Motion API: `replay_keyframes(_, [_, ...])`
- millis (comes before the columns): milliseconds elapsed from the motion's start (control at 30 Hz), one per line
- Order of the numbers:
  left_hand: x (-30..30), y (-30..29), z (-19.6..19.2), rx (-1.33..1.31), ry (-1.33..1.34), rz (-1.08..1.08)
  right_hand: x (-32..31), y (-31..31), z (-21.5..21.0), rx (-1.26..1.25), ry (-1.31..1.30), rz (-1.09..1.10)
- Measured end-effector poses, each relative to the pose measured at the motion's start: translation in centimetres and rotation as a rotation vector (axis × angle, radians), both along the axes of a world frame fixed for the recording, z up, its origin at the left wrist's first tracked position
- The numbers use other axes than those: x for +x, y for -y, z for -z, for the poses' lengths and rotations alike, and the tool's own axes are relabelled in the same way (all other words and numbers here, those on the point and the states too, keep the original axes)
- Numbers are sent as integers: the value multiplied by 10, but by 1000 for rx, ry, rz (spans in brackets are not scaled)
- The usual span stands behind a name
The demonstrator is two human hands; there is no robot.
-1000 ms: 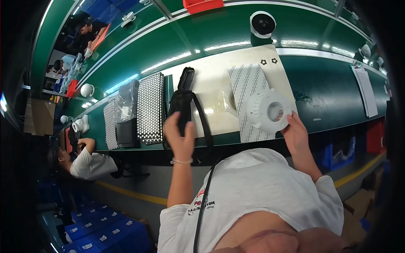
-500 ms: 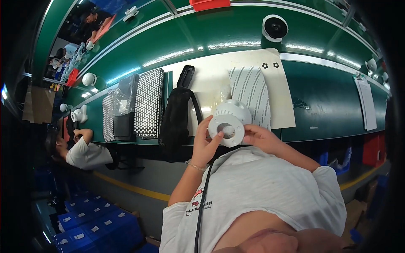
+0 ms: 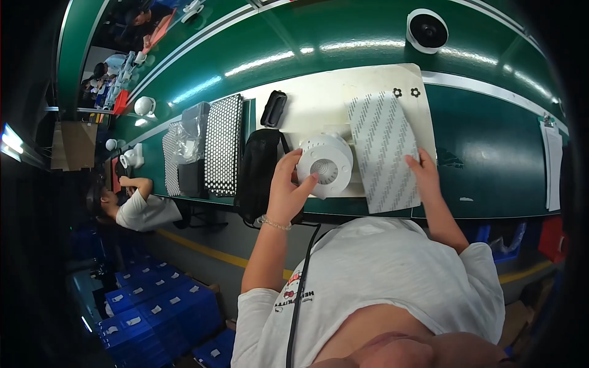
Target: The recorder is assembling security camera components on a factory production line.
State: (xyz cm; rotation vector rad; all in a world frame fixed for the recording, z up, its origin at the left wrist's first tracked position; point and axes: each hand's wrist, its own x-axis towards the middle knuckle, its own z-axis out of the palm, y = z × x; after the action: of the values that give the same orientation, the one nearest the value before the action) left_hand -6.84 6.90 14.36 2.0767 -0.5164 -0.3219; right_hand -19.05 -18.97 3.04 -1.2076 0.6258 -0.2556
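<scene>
Housing [image 3: 326, 153], ring upward, pinched by left fingers [image 3: 305, 186]; sheet [image 3: 384, 153] lengthwise away, grip of right fingers [image 3: 423, 162] unclear

My white T-shirt [image 3: 380, 270] bore dark capital lettering [image 3: 299, 300] beside a small cartoon print [image 3: 288, 295]. White labels [image 3: 175, 300] sat on the blue boxes [image 3: 191, 314] (too small for me to read). Slanted grey marks ran in rows across the pale sheet [image 3: 386, 153], too fine to tell as words.

Black bag [image 3: 259, 175] is blocking left of white housing [image 3: 340, 158]; patterned sheet [image 3: 383, 150] is flanking its right; passing room is stretching over green surface [image 3: 491, 153] beyond right hand [image 3: 426, 175].
</scene>
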Motion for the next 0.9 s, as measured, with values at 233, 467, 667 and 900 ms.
replay_keyframes(233, [14, 41, 14, 85, -98, 99, -33, 65, -36, -11, 130, 208])
replay_keyframes(467, [6, 68, 18, 82, -102, 118, -28, 79, -68, 55, 347, 356])
replay_keyframes(667, [18, 59, 37, -161, -296, 118, -18, 83, -68, 111, 518, 230])
replay_keyframes(900, [19, 54, 33, -261, -338, 128, 4, 66, -87, 117, 699, -49])
